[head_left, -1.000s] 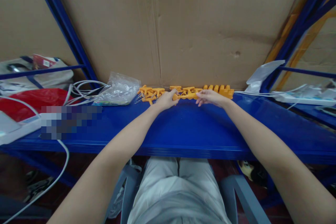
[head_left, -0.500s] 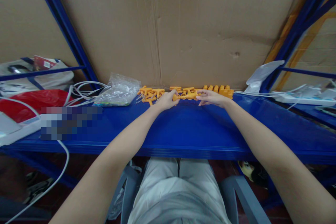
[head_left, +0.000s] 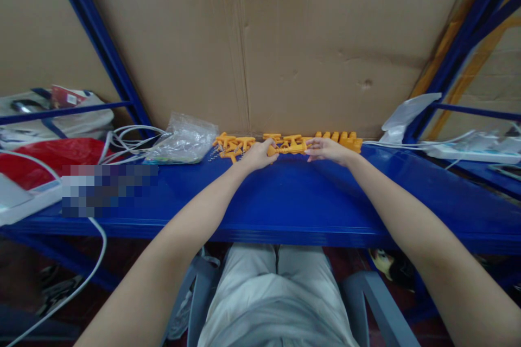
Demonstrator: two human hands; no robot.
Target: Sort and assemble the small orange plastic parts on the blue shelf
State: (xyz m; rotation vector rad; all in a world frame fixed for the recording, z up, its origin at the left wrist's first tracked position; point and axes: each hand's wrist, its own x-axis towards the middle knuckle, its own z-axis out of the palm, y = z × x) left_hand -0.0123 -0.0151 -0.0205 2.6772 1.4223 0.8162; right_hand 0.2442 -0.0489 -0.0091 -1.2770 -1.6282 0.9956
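My left hand [head_left: 260, 155] is closed on an orange piece [head_left: 272, 150] at the back of the blue table. To its right, my right hand [head_left: 323, 150] has its fingers closed on the end of an orange screwdriver-like part [head_left: 296, 148], which points toward my left hand. Several orange T-shaped pieces [head_left: 234, 143] lie left of my left hand, with small metal screws beside them. More orange pieces [head_left: 271, 136] lie behind both hands. A row of orange blocks [head_left: 350, 141] stands behind and right of my right hand.
The blue table [head_left: 285, 200] meets a cardboard wall [head_left: 305, 49]. On the left are a clear plastic bag [head_left: 185, 138], white cables [head_left: 134, 135], a red bag [head_left: 52, 157] and a power strip [head_left: 32, 203]. Another power strip [head_left: 468, 154] is at the right.
The fingers of my right hand have closed in slightly around the orange part. My left hand has hardly moved.
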